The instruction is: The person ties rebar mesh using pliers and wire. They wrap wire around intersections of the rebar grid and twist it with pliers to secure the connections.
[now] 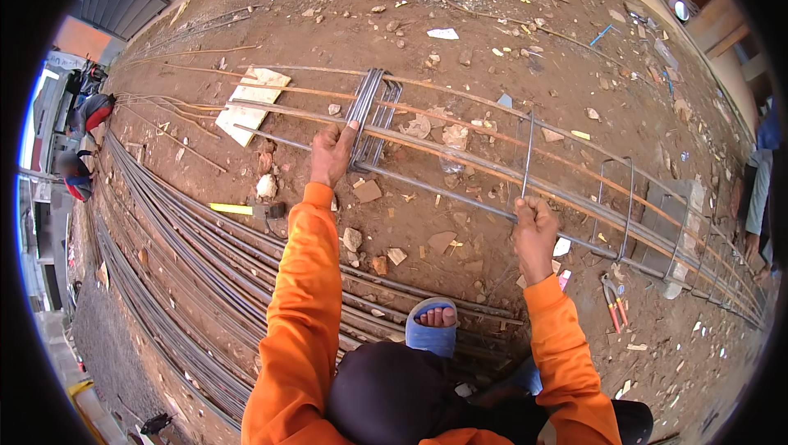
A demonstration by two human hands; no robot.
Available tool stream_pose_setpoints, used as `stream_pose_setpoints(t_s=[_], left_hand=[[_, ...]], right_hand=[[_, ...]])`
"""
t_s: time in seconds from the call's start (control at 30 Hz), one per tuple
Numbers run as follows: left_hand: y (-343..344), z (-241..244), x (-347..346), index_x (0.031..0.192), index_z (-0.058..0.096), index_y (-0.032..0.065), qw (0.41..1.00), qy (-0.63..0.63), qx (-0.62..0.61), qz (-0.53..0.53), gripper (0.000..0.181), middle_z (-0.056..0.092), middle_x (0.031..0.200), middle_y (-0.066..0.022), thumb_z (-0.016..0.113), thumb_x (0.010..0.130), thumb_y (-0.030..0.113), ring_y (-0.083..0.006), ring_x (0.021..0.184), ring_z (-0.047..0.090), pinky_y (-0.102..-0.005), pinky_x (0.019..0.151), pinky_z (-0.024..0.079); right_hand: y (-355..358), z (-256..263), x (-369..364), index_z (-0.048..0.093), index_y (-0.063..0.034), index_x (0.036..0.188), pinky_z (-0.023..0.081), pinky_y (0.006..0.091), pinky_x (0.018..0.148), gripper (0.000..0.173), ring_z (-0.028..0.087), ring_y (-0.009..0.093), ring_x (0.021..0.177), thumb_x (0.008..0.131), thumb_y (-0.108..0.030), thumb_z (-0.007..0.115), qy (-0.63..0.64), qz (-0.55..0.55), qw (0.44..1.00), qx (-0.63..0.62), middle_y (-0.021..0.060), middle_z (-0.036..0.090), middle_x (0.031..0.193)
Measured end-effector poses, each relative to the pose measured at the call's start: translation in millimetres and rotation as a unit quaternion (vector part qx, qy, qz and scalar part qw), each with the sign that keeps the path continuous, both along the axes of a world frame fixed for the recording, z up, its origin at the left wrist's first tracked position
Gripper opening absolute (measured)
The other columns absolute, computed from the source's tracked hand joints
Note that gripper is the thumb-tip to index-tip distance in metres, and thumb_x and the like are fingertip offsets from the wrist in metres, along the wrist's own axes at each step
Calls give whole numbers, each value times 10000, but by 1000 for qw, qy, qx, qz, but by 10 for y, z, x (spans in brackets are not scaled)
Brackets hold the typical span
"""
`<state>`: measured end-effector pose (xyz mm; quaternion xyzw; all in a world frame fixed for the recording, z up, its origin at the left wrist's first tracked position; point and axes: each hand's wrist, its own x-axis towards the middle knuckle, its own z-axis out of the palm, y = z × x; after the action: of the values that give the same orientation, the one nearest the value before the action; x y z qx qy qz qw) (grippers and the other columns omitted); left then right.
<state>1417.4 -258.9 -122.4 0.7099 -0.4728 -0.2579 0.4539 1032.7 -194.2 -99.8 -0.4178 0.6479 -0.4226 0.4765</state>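
Note:
Long steel reinforcing bars run across the view, with rectangular steel stirrups around them. My left hand grips the near side of a bunched stack of stirrups, its thumb lying over their edge. Further right, my right hand is closed on the lower corner of a single stirrup, beside the nearest bar. Several spaced stirrups stand around the bars toward the right. Red-handled pincers lie on the soil at the right.
Bundled loose rebars lie at lower left. A tape measure, a pale board piece and stones lie on the soil. A concrete block sits beneath the bars at right. Two people crouch at far left; another person's hand and leg show at far right.

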Motion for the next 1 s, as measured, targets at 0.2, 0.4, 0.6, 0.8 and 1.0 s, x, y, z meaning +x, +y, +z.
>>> stream_pose_setpoints(t_s=[0.2, 0.4, 0.6, 0.8, 1.0], left_hand=[[47, 29, 124, 655, 525, 60, 999, 47, 6, 14, 409, 429, 621, 71, 664, 942, 316, -46, 592, 326, -268, 494, 278], [66, 234, 18, 765, 613, 30, 995, 93, 4, 31, 336, 480, 622, 54, 701, 913, 318, -37, 581, 376, -243, 497, 318], [131, 503, -657, 815, 635, 2, 986, 141, 29, -87, 213, 592, 640, -2, 726, 837, 193, -74, 584, 521, -271, 502, 409], [28, 343, -575, 753, 599, -24, 994, -34, 77, -68, 243, 616, 618, -84, 745, 729, 168, -117, 560, 545, -313, 517, 450], [52, 286, -963, 875, 606, -16, 968, 198, 61, -143, 70, 647, 741, -11, 663, 835, -19, -32, 600, 518, -202, 526, 405]], right_hand=[[16, -74, 35, 615, -34, 958, 267, 233, 367, 169, 362, 31, 415, 974, -199, 583, 30, 16, 999, -29, -51, 478, 621], [18, -82, 38, 624, -14, 941, 323, 233, 501, 161, 403, 41, 560, 963, -172, 600, 46, 11, 998, -52, -30, 521, 695], [35, 112, 75, 625, 13, 905, 397, 268, 609, 169, 448, 87, 655, 942, -151, 621, 90, 10, 995, -53, 1, 543, 720], [37, 116, 90, 627, 0, 911, 361, 241, 579, 173, 419, 55, 648, 953, -167, 614, 82, 14, 996, -43, -24, 528, 719], [11, -10, 89, 622, 15, 880, 386, 278, 566, 172, 436, 86, 612, 932, -149, 624, 76, -6, 994, -81, 8, 528, 676]])
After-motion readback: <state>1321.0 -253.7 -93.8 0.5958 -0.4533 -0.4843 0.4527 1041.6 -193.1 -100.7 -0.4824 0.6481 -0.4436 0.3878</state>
